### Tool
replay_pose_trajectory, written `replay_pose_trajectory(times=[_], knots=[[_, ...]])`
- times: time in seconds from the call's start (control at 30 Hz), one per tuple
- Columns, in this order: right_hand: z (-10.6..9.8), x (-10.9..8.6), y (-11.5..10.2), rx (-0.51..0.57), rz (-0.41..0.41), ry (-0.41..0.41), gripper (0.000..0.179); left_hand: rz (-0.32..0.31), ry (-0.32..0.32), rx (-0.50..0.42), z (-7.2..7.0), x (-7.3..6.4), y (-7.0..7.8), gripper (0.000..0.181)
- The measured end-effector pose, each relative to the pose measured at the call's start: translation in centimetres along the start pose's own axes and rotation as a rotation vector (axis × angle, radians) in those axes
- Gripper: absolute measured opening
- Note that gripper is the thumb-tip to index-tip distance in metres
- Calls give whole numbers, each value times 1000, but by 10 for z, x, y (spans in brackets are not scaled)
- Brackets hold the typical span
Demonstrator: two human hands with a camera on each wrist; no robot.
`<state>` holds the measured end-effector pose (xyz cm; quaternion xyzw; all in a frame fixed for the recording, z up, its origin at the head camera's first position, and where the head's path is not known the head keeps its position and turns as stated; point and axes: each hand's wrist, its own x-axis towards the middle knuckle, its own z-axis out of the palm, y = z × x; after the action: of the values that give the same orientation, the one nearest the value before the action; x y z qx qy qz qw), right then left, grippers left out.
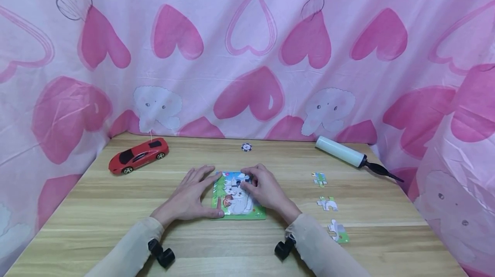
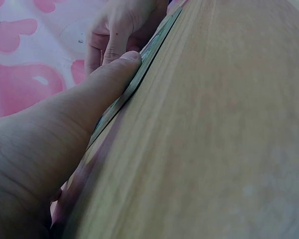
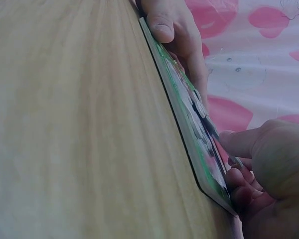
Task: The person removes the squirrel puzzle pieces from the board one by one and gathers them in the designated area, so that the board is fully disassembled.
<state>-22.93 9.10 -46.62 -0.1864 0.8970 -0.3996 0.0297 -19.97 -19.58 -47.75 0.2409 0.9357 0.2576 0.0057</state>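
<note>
A jigsaw puzzle board (image 1: 241, 216) with a green border and a white cartoon animal lies flat on the table. My left hand (image 1: 189, 197) is spread at its left side, thumb on the lower left corner and fingertips by the upper left edge. In the left wrist view that thumb (image 2: 124, 62) presses on the board's rim. At the upper right of the board my right hand (image 1: 268, 187) pinches a puzzle piece (image 3: 217, 133), which tilts up from the surface in the right wrist view. The right fingers partly hide the piece and the picture beneath.
Three loose puzzle pieces (image 1: 319, 179) lie in a column to the right of the board. A red toy car (image 1: 139, 156) stands at the back left, a poker chip (image 1: 246, 147) at the back middle, and a hand pump (image 1: 342, 151) at the back right, before a pink heart-print curtain (image 1: 205, 75).
</note>
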Motion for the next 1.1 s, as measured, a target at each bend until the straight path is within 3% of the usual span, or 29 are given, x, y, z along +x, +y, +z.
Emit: replay_pose_trajectory(times=[0.83, 1.1], knots=[[-1, 2, 2, 50, -22, 66, 46, 12, 3, 10, 0, -1, -2, 120], [-10, 3, -3, 80, -33, 72, 48, 20, 12, 26, 1, -1, -2, 119]])
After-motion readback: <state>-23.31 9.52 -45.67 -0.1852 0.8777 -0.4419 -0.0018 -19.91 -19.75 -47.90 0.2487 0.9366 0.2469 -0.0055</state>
